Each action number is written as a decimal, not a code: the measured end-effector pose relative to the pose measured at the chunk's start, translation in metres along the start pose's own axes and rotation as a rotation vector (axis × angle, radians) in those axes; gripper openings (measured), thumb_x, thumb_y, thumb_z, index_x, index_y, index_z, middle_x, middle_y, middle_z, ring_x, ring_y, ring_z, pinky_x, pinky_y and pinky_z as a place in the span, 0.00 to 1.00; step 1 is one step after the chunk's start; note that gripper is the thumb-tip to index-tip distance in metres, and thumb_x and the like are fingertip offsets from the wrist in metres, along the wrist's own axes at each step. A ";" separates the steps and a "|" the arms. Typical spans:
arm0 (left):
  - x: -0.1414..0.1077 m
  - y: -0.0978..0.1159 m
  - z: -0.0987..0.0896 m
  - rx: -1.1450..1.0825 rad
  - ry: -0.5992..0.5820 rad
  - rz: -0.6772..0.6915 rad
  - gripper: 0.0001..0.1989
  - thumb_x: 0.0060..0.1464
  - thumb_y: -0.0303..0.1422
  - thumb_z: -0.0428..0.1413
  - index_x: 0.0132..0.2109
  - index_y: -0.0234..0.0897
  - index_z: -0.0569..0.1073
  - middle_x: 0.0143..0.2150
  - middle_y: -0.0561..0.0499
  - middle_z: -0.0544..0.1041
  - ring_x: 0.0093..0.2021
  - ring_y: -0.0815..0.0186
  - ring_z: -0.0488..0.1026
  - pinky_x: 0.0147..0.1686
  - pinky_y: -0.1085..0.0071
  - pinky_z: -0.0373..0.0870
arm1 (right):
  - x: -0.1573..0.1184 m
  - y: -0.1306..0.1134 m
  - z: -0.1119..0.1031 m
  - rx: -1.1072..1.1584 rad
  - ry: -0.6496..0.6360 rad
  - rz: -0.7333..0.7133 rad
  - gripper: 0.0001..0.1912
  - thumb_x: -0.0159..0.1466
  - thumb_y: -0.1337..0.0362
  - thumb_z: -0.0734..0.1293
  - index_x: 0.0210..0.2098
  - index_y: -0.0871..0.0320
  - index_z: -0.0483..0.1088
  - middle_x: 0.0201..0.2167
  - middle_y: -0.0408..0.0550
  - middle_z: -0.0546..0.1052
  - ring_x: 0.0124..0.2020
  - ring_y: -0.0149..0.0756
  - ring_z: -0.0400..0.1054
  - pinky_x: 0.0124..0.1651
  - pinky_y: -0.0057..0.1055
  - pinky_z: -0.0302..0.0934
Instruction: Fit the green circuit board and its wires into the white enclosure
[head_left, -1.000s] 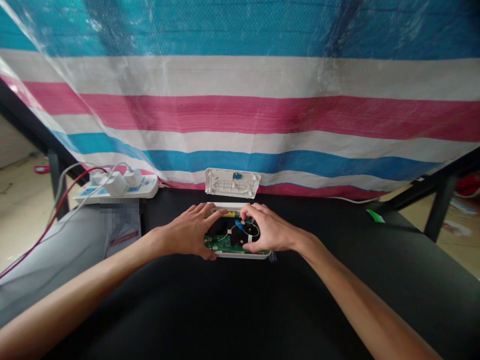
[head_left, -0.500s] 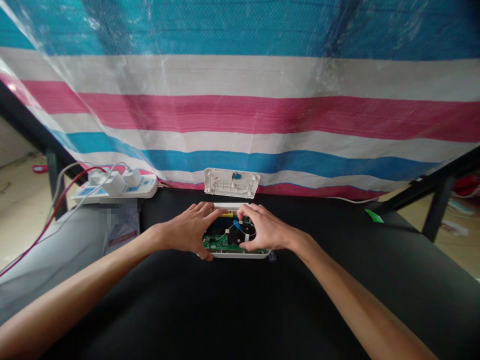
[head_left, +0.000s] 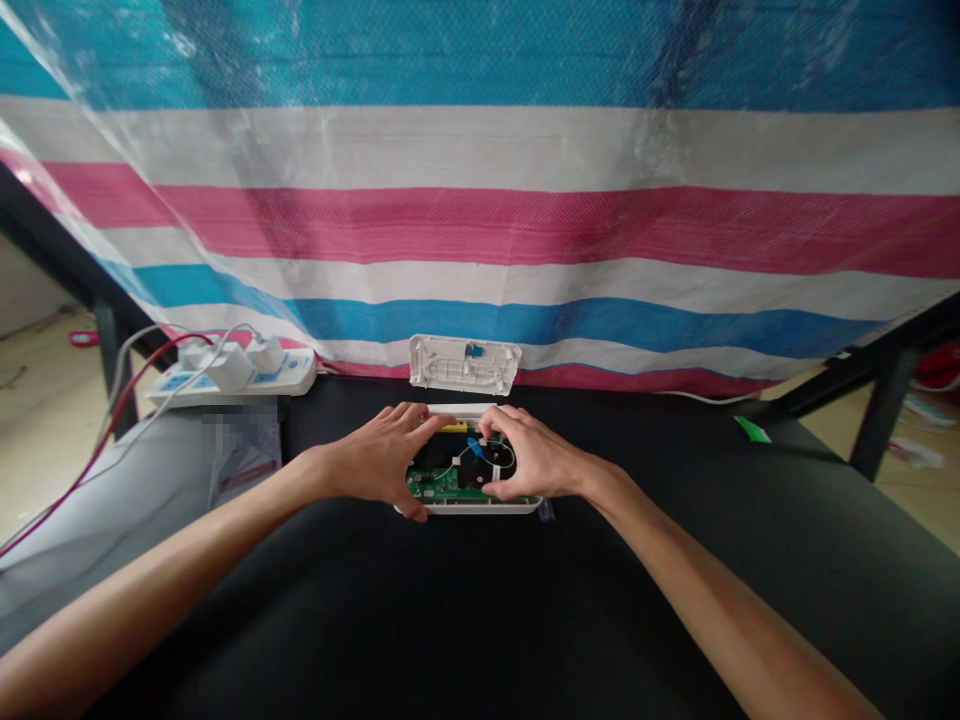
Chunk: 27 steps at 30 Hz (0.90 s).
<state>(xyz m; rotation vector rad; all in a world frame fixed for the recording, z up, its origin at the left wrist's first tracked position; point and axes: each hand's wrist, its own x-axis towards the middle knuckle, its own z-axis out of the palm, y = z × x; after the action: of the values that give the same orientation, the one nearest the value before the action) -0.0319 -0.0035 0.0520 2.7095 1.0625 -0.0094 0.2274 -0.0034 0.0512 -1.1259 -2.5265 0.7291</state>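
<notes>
An opened white plastic housing [head_left: 487, 508] lies on the black table, showing a green circuit board [head_left: 442, 492], a black part, a yellow strip and a small blue connector [head_left: 474, 449]. My left hand [head_left: 379, 455] is wrapped around the housing's left end, thumb at the front edge and fingers towards the back. Over the right part curls my right hand [head_left: 536, 455], thumb and fingertips at a thin white cable [head_left: 513, 458] looped inside. The fingertips partly hide their contact with it. Behind stands a white cover [head_left: 450, 368], its ribbed inner side facing me.
A white power strip [head_left: 296, 378] with several plugs and cables stands at the back left, near a clear plastic bag [head_left: 251, 460]. A green packet [head_left: 752, 430] lies at the right. Striped sheeting [head_left: 480, 225] hangs behind the black table [head_left: 465, 620].
Both hands keep almost the same positions on the housing. The view has shifted very slightly; nothing else has visibly moved.
</notes>
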 end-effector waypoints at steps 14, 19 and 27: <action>-0.001 0.002 -0.003 0.001 -0.003 -0.005 0.59 0.34 0.51 0.68 0.69 0.43 0.49 0.62 0.41 0.60 0.62 0.45 0.59 0.61 0.52 0.57 | 0.000 -0.001 -0.001 0.010 -0.003 -0.006 0.26 0.47 0.61 0.75 0.40 0.54 0.58 0.39 0.45 0.67 0.43 0.41 0.62 0.45 0.35 0.58; -0.001 0.003 -0.005 -0.019 -0.010 -0.008 0.56 0.36 0.50 0.68 0.68 0.42 0.51 0.62 0.41 0.61 0.61 0.46 0.60 0.61 0.52 0.57 | 0.001 -0.002 -0.002 -0.010 -0.003 0.002 0.26 0.47 0.60 0.75 0.40 0.54 0.59 0.39 0.45 0.68 0.42 0.41 0.62 0.46 0.36 0.58; -0.001 -0.005 -0.002 -0.046 0.005 0.019 0.60 0.34 0.52 0.69 0.69 0.42 0.49 0.64 0.39 0.59 0.63 0.42 0.58 0.61 0.50 0.57 | 0.000 -0.011 -0.003 -0.074 -0.016 0.051 0.26 0.47 0.59 0.75 0.39 0.53 0.59 0.39 0.46 0.68 0.42 0.42 0.62 0.46 0.36 0.57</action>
<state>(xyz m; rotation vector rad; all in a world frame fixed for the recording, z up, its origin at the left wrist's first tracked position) -0.0364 0.0003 0.0530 2.6793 1.0258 0.0256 0.2222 -0.0091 0.0599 -1.2170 -2.5659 0.6641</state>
